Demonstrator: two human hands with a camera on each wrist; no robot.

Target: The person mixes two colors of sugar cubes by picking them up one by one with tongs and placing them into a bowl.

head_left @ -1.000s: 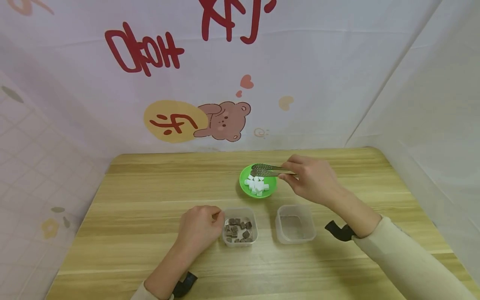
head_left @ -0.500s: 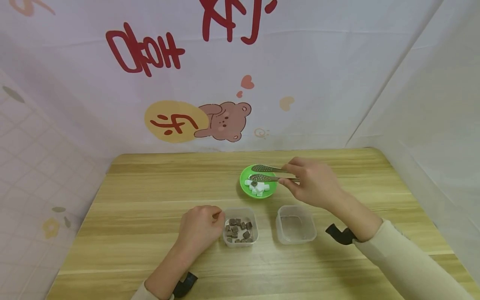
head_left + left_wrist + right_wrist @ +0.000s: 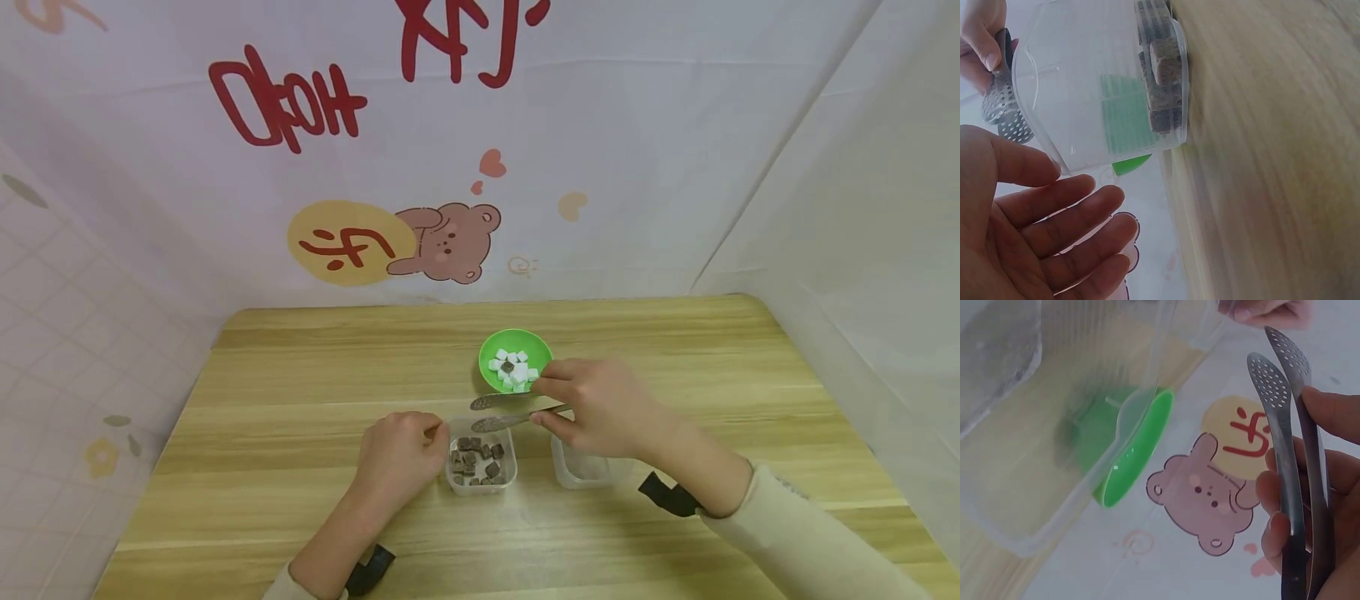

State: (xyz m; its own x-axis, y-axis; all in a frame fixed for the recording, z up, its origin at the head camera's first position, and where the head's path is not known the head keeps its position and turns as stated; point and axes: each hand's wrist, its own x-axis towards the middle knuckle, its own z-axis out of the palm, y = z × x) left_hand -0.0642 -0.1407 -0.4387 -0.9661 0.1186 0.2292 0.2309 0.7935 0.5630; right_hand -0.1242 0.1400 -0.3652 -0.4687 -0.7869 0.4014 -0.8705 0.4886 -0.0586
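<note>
My left hand (image 3: 401, 454) pinches the rim of a clear plastic box (image 3: 480, 487), thumb and index fingertip meeting at its corner in the left wrist view. Several dark brown cubes (image 3: 492, 469) lie on the bottom of this box. My right hand (image 3: 600, 408) holds metal tongs (image 3: 1282, 419) with perforated tips. Those tips stand apart over the far edge of the box, with nothing between them. Behind, a green bowl (image 3: 517, 337) holds several white cubes (image 3: 519, 373), and one dark brown cube (image 3: 507, 367) lies on top of them.
A second clear plastic box (image 3: 581, 477) stands to the right, partly hidden under my right hand. The wooden table (image 3: 315, 358) ends at a white cloth backdrop (image 3: 637, 167) printed with a bear. A black strap (image 3: 671, 496) is at each wrist.
The tongs have opened, and a dark brown cube now shows on the white cubes. My right hand has since brought the tongs nearer, from the green bowl to the left box. My left hand stays put.
</note>
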